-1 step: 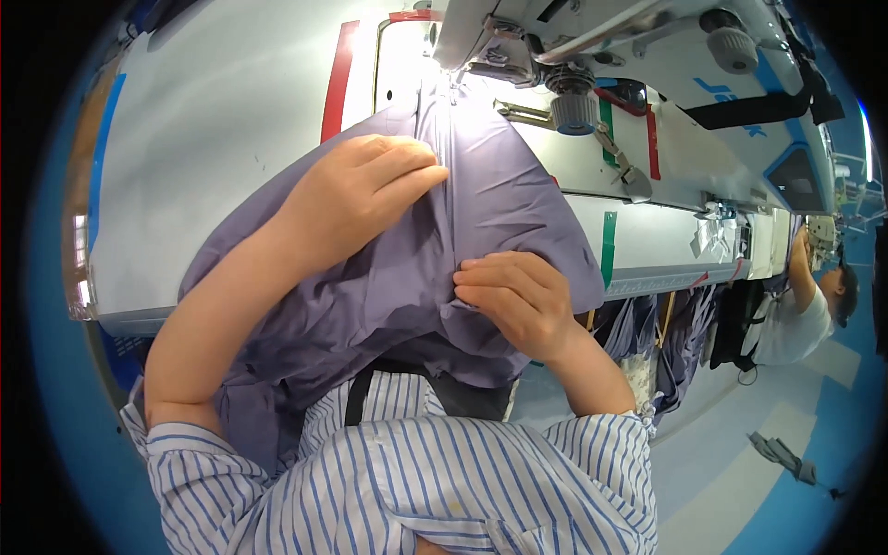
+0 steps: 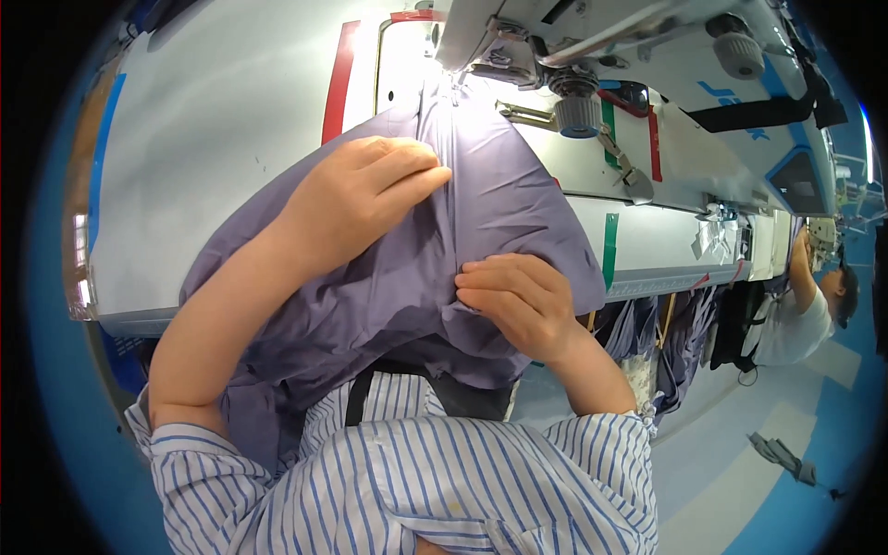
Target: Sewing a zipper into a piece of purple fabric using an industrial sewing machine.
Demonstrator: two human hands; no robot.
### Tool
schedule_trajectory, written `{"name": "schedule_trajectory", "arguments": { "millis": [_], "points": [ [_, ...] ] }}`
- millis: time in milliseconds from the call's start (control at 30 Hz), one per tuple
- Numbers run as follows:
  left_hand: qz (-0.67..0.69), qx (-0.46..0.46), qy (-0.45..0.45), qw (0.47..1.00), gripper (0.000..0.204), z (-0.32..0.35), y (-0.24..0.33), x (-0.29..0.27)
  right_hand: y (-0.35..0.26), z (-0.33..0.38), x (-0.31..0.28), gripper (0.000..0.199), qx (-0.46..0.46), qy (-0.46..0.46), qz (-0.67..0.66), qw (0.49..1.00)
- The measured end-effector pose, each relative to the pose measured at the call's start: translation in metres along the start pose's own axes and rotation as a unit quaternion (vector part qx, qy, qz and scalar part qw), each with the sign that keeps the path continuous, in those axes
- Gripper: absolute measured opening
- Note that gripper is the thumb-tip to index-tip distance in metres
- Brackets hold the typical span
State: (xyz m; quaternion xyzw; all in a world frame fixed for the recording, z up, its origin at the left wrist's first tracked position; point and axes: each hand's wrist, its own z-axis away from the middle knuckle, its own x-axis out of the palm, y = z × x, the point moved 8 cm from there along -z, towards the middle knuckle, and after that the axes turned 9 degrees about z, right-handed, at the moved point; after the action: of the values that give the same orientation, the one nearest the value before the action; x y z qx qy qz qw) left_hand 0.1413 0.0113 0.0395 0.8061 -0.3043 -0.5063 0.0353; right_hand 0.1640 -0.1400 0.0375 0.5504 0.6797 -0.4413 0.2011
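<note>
A purple fabric piece spreads over the sewing machine bed and drapes down over my lap. Its far end runs under the brightly lit needle area of the sewing machine. A narrow folded seam line goes down its middle toward me. My left hand pinches the cloth beside that seam, close in front of the needle area, thumb against the fingers. Lower down, my right hand grips the fabric at the seam, its fingers bent together. The needle tip itself is lost in the glare.
The white tabletop extends to the left, with red tape on it. A tension knob hangs from the machine head. Purple garments hang under the table edge at right. Farther right, a person sits at another machine.
</note>
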Motion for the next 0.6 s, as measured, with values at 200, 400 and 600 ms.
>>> {"name": "schedule_trajectory", "arguments": {
  "millis": [200, 400, 600],
  "points": [
    [0.028, -0.03, 0.016, 0.999, 0.033, 0.002, -0.002, 0.002, 0.001, -0.003, -0.01, 0.017, -0.037, 0.028, -0.04, 0.998],
    [0.01, -0.017, -0.005, 1.0, 0.033, -0.002, -0.001, 0.003, 0.001, -0.004, -0.001, 0.013, -0.053, -0.026, -0.014, 0.998],
    [0.014, -0.007, 0.018, 1.0, 0.033, -0.005, -0.004, 0.004, 0.005, -0.004, 0.001, 0.021, -0.058, -0.064, -0.023, 0.996]
  ]
}}
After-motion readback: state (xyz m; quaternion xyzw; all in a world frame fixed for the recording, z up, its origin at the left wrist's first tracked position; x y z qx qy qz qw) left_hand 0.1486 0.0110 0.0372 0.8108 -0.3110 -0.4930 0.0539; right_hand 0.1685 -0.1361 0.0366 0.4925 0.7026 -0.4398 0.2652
